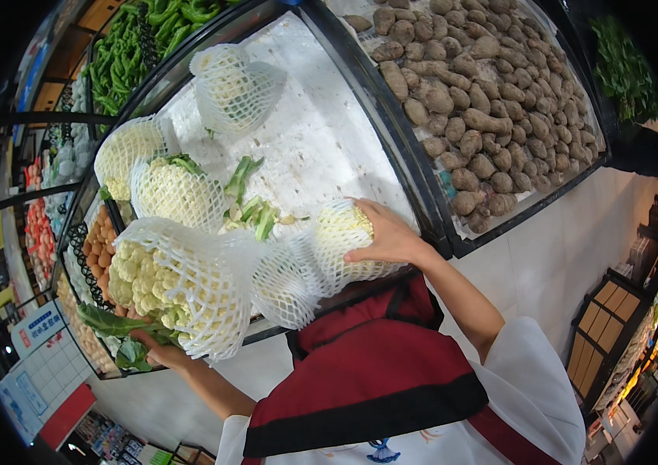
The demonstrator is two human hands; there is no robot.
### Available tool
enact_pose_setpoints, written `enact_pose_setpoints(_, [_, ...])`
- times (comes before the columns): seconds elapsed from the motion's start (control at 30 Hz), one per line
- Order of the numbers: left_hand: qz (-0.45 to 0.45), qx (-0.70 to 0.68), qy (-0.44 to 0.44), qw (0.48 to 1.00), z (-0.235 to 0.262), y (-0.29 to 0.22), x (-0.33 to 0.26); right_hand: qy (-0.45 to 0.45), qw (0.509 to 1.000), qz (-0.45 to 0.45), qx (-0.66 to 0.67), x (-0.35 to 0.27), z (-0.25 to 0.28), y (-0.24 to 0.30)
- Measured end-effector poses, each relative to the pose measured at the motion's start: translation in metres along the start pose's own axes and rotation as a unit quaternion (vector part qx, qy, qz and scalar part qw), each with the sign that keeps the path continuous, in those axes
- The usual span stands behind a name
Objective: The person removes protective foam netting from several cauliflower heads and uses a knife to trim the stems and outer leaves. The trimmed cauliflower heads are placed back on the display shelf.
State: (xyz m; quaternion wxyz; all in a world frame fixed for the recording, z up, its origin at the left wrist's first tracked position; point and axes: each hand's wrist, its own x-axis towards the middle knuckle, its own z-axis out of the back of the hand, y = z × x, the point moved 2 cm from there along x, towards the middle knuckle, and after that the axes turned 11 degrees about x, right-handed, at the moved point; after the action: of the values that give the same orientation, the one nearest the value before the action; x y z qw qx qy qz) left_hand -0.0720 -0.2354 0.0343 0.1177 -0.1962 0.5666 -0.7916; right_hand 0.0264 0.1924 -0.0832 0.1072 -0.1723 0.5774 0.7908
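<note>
My left hand (160,350) grips a large cauliflower (143,283) from below, by its leafy base. White foam netting (217,291) covers part of it, while its florets show bare on the left. My right hand (385,239) is closed round a smaller netted cauliflower (337,236) at the near right corner of the white-lined display bin (344,139). A bunched piece of foam net (286,283) lies between the two. Further netted cauliflowers rest behind my left hand, one (182,194) in the middle and another (232,89) at the back.
Loose green leaf trimmings (255,213) lie on the bin's liner. A black-edged bin of brown taro-like tubers (484,108) adjoins at the right. Green peppers (120,66) stand at the back left, and brown eggs or round produce (99,244) beside the left edge.
</note>
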Motion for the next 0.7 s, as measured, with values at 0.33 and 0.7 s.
enact_pose_setpoints(0.33, [0.036, -0.090, -0.018, 0.995, -0.017, -0.020, -0.003, 0.002, 0.998, -0.068, 0.017, 0.013, 0.033, 0.014])
enact_pose_setpoints(0.7, [0.031, -0.072, -0.014, 0.997, -0.014, -0.032, -0.005, -0.083, 0.984, 0.086, 0.130, 0.109, 0.108, 0.091])
